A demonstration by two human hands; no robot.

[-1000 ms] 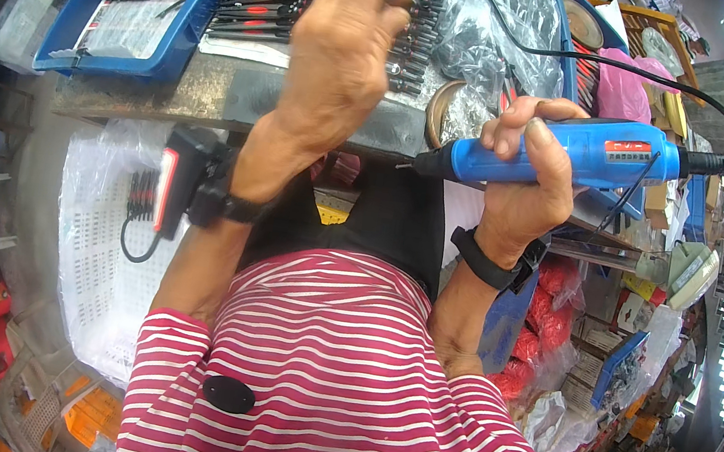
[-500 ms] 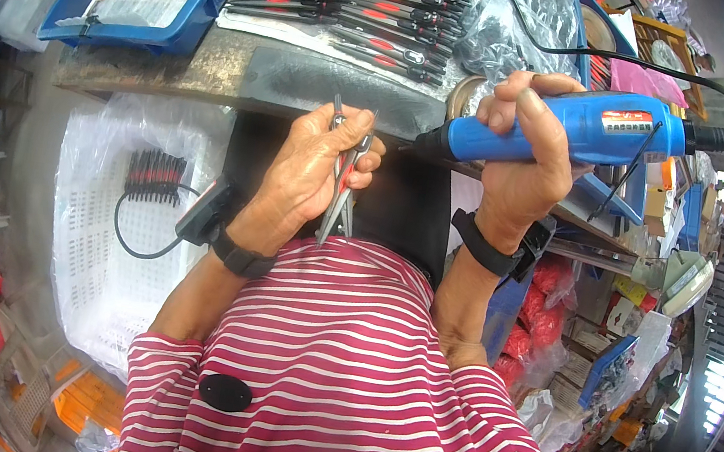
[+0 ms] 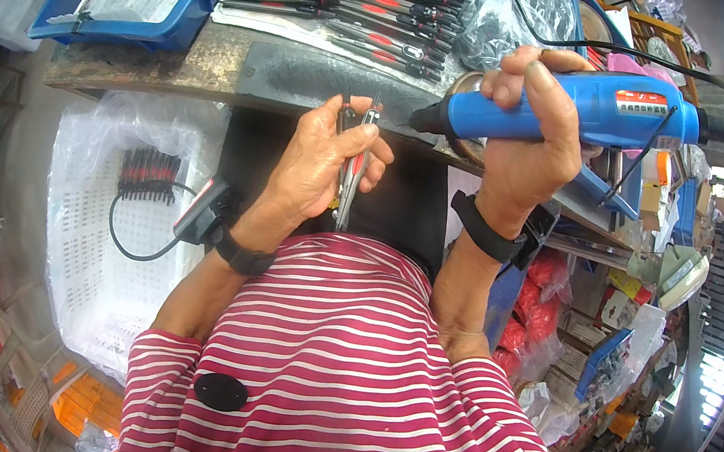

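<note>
My left hand (image 3: 316, 159) is closed around slim silver-and-red drawing compasses (image 3: 355, 172), held upright just before the bench edge. Two upper ends show above the thumb, and the points hang down together below; the fingers hide the middle, so I cannot tell whether it is one or two. My right hand (image 3: 533, 130) grips a blue corded electric screwdriver (image 3: 596, 111) lying level, its black nose (image 3: 430, 119) pointing left toward the compasses but apart from them. Rows of similar compasses (image 3: 384, 3) lie at the back of the bench.
A blue tray (image 3: 135, 32) of compasses stands at the back left of the wooden bench (image 3: 153, 67). Below left is a white plastic-lined basket (image 3: 90, 253) holding several compasses (image 3: 148, 175). Clear plastic bags (image 3: 506, 24) lie behind the screwdriver. Its black cord (image 3: 609, 50) loops across the back right.
The compasses' lower legs, spread before, are now together, and their upper ends sit closer to each other. My right hand has lifted the screwdriver slightly up and away from me.
</note>
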